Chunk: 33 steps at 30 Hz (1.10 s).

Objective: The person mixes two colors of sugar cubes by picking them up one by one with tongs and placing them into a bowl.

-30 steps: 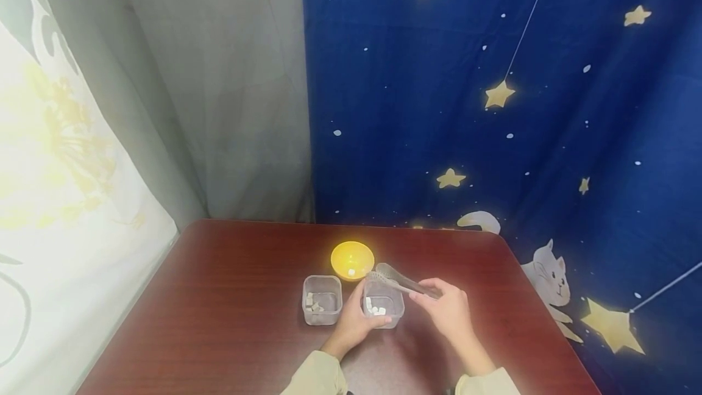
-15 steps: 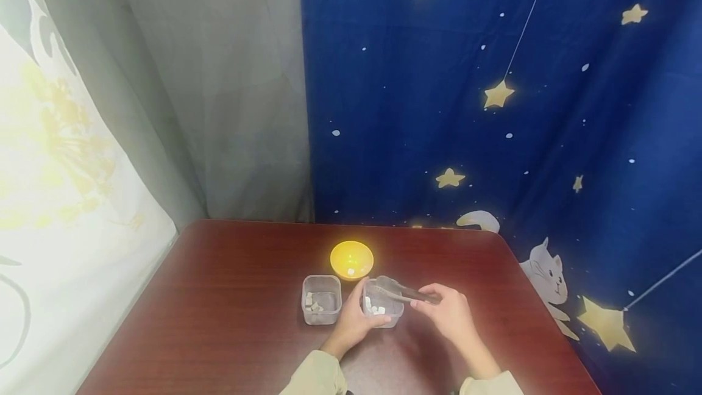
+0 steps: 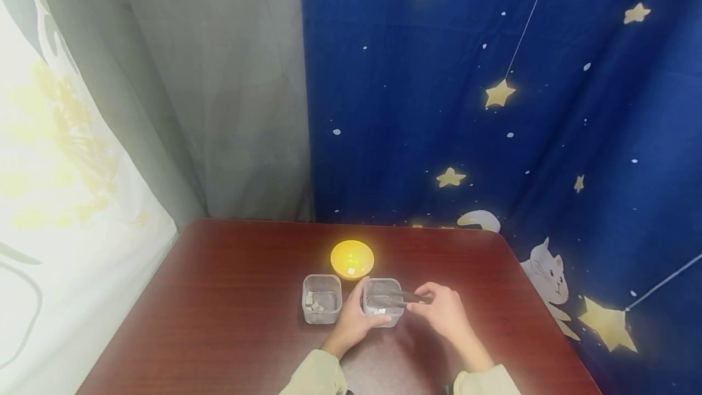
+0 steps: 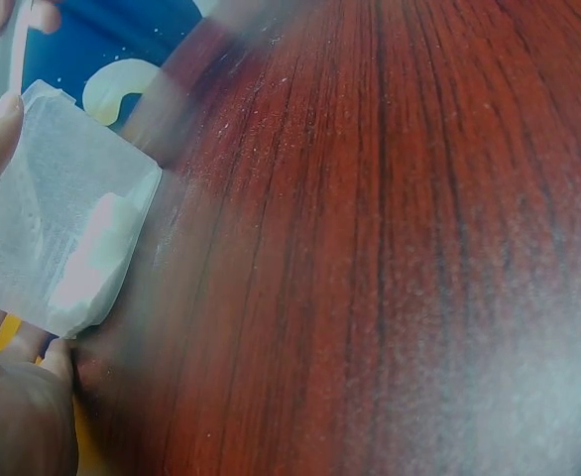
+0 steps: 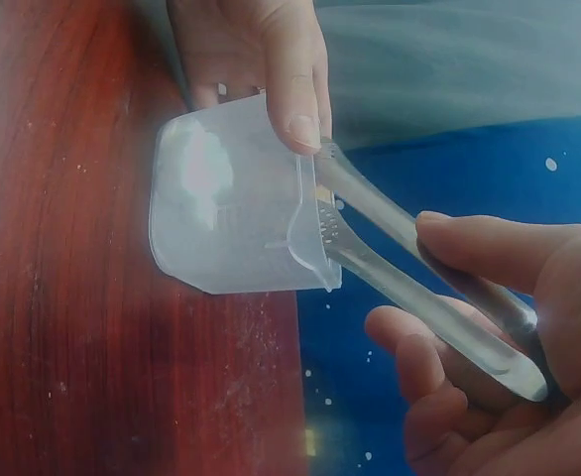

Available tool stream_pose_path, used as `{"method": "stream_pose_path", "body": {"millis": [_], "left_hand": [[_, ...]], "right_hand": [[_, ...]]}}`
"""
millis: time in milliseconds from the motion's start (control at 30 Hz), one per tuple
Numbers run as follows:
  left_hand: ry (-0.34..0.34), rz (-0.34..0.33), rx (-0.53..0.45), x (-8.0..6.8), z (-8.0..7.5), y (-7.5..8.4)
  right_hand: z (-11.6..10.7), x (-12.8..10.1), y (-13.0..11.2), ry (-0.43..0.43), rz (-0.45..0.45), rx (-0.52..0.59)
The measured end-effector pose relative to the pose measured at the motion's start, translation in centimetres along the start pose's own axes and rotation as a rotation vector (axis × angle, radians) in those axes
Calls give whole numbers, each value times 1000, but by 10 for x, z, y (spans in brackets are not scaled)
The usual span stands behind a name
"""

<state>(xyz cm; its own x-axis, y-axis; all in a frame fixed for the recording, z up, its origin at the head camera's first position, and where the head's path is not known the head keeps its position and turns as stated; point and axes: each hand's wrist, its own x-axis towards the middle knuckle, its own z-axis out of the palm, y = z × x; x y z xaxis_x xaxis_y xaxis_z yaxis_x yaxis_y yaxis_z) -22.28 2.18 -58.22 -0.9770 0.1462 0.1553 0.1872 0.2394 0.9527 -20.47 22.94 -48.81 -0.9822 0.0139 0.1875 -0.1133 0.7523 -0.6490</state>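
My left hand (image 3: pixel 351 320) grips a clear square plastic container (image 5: pixel 231 218), thumb at the near side and fingers round the left. White pieces (image 4: pixel 97 253) lie against its bottom and wall. Between thumb and fingers, my right hand (image 3: pixel 445 311) holds metal tongs (image 5: pixel 409 295) with perforated ends. The tips reach inside the container through its mouth, with their two arms spread a little apart. Whether they touch a piece is hard to tell, since the wall blurs them. In the right wrist view the container appears tilted relative to the camera.
A second clear container (image 3: pixel 323 318) with several beige pieces (image 3: pixel 312 305) stands left of my left hand. Just behind the held container is a yellow bowl (image 3: pixel 352 253) with something white (image 3: pixel 351 270) at its bottom. All sit on a dark red wooden table (image 3: pixel 247 297) with curtains behind.
The tongs have come down from above the container's far rim, near the bowl, to inside the container. My right hand has shifted slightly with them. The left hand keeps its grip.
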Motion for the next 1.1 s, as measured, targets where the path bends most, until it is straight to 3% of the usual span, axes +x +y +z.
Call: {"method": "stream_pose_path", "body": {"millis": [233,567,1100], "left_hand": [[6,20,10,0,0,1],[1,-1,-3,1,0,0],[3,-20,-13,1,1,1]], "right_hand": [[2,6,1,6,-15,-3],[6,9,0,-26,-63,19],[11,11,2,-8,-73,8]]}}
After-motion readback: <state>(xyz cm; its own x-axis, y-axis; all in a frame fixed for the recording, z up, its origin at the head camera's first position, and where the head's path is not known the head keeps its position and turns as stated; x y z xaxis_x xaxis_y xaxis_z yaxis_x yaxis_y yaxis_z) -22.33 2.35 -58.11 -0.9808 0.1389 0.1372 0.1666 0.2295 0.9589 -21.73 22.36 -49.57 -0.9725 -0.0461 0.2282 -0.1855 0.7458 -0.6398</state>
